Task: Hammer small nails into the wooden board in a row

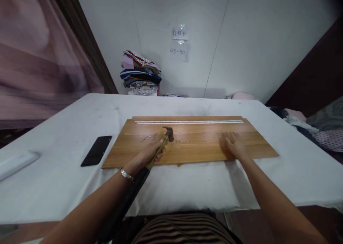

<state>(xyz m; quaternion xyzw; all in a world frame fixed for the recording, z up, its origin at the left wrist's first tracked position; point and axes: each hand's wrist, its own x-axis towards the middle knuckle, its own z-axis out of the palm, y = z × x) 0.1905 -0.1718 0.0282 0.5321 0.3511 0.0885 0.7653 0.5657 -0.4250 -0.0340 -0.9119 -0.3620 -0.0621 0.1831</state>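
Note:
My left hand [153, 153] is closed around the wooden handle of a claw hammer [169, 133], close below its rusty head. The handle's black lower part runs back along my forearm. Beneath both hands lies a wooden board [193, 154]. My right hand [234, 143], slightly blurred, is over the board's right part with its fingers stretched out and nothing seen in them. Several loose nails [148, 137] lie on the board just left of the hammer head. A row of small dark nails or holes [190, 141] runs along the board's middle.
Two white measuring strips [190, 122] lie along the board's far edge. A black phone [97, 150] rests on the white-covered table [187, 187], left of the board. A white roll [18, 163] is at the far left. Folded clothes [140, 74] are stacked by the wall.

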